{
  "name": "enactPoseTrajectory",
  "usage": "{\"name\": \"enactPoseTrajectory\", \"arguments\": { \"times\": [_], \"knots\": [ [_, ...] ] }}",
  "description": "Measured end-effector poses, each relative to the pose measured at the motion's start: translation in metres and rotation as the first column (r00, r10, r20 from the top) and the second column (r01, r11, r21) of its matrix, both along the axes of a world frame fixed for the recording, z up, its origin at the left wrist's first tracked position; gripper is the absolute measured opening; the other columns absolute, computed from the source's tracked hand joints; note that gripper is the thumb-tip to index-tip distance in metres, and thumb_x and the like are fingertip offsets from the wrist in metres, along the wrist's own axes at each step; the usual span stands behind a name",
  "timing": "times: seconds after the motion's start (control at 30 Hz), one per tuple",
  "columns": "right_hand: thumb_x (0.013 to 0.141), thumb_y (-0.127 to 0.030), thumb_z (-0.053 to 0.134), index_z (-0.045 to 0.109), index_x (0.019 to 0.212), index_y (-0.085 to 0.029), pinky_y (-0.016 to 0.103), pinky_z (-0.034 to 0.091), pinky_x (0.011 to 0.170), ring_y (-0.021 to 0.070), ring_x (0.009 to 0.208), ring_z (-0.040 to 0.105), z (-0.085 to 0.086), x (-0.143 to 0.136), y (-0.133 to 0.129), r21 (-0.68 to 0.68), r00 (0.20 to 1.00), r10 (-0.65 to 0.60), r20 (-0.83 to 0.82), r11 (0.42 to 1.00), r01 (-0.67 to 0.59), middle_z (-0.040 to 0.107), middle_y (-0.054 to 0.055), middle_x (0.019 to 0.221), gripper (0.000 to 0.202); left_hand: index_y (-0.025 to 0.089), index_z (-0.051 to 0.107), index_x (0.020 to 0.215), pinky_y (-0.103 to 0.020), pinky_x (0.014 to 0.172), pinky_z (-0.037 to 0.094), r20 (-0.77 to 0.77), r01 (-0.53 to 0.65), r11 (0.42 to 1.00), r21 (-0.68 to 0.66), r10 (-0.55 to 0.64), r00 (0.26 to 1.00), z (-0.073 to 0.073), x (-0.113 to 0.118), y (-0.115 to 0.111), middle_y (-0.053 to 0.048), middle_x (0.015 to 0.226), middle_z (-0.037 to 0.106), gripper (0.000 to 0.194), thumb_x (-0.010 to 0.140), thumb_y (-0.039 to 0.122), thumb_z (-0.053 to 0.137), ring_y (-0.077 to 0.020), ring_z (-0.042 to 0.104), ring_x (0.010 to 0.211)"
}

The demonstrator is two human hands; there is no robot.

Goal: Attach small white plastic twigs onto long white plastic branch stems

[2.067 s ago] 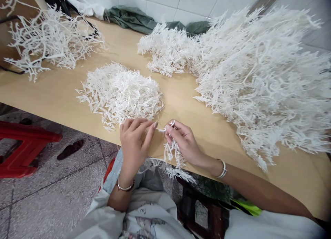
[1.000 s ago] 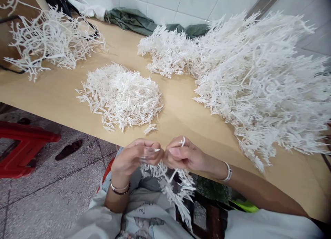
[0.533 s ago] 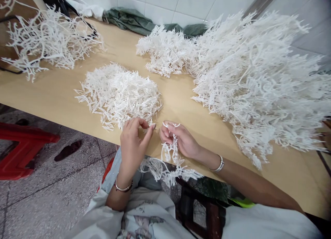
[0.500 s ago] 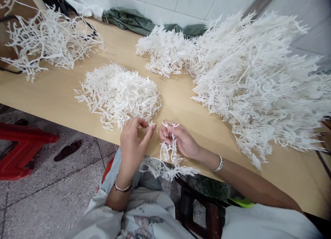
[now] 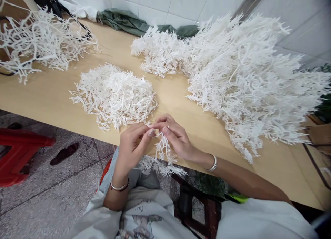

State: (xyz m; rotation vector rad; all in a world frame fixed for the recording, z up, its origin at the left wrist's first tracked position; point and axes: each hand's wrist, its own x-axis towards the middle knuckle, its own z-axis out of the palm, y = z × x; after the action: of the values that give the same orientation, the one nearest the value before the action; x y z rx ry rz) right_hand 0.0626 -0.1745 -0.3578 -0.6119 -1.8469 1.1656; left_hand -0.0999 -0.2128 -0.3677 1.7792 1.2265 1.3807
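At the table's front edge my two hands meet, fingertips touching. My right hand (image 5: pixel 178 139) is closed on a white branched plastic sprig (image 5: pixel 163 146), whose feathery ends hang down over the edge. My left hand (image 5: pixel 134 141) is closed too, thumb against forefinger, pinching a small white piece (image 5: pixel 148 123) at the sprig's upper end; the fingers partly hide it. Just beyond my left hand lies a heap of short white plastic pieces (image 5: pixel 116 96). More white sprigs (image 5: pixel 147 165) lie below my hands, at my lap.
A large pile of white branched sprigs (image 5: pixel 248 77) covers the table's right side. Bare white stems (image 5: pixel 49 39) are tangled at the far left. Green cloth (image 5: pixel 124 20) lies along the tiled wall. A red stool (image 5: pixel 23 153) and a dark slipper (image 5: pixel 64 153) are on the floor.
My right hand has moved left and up with the sprig, to meet my left hand. Before, the hands were slightly apart. The whole view has shifted a little.
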Motion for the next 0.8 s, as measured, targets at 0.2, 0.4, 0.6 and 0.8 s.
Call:
{"name": "enactPoseTrajectory", "arguments": {
  "times": [0.2,0.4,0.6,0.8],
  "knots": [
    [0.098,-0.033,0.04,0.064,0.116,-0.034,0.04,0.04,0.101,0.0184,0.112,0.048,-0.001,0.0,0.0,0.072,1.0,0.01,0.02,0.997,-0.011,0.053,0.006,0.112,0.03,0.018,0.059,0.072,-0.027,0.065,0.037,-0.179,0.231,0.973,-0.016,-0.23,0.957,0.001,-0.001,0.001,-0.002,0.071,0.059,0.017,0.086,0.028,0.059,-0.0149,0.051,0.07],
    [0.094,-0.039,0.049,0.051,0.129,-0.034,0.031,0.046,0.092,0.0159,0.106,0.052,-0.003,-0.001,-0.003,-0.147,0.999,0.032,-0.027,0.989,-0.036,0.052,0.004,0.12,0.036,0.017,0.055,0.067,-0.025,0.057,0.031,0.007,0.178,0.984,0.006,-0.178,0.984,0.001,0.003,-0.004,0.002,0.062,0.046,0.018,0.084,0.019,0.059,-0.0109,0.041,0.06],
    [0.093,-0.056,0.039,0.064,0.092,-0.017,0.025,0.047,0.067,0.0125,0.069,0.054,-0.006,0.003,-0.002,-0.352,0.995,0.099,-0.028,0.93,-0.102,0.059,0.003,0.078,0.046,0.019,0.064,0.075,-0.024,0.061,0.039,0.327,-0.007,0.999,-0.053,0.024,0.945,-0.002,0.004,-0.01,0.001,0.067,0.057,0.008,0.082,0.018,0.063,-0.0108,0.05,0.063],
    [0.076,-0.063,0.061,0.063,0.095,-0.015,0.027,0.048,0.074,0.0154,0.079,0.059,-0.006,0.006,0.001,-0.356,0.964,0.229,-0.132,0.897,-0.262,0.063,0.005,0.087,0.052,0.02,0.069,0.072,-0.02,0.059,0.043,0.531,-0.219,0.973,-0.074,0.224,0.817,-0.008,0.007,-0.006,0.001,0.067,0.062,0.009,0.079,0.025,0.069,-0.0088,0.054,0.061]
  ]
}}
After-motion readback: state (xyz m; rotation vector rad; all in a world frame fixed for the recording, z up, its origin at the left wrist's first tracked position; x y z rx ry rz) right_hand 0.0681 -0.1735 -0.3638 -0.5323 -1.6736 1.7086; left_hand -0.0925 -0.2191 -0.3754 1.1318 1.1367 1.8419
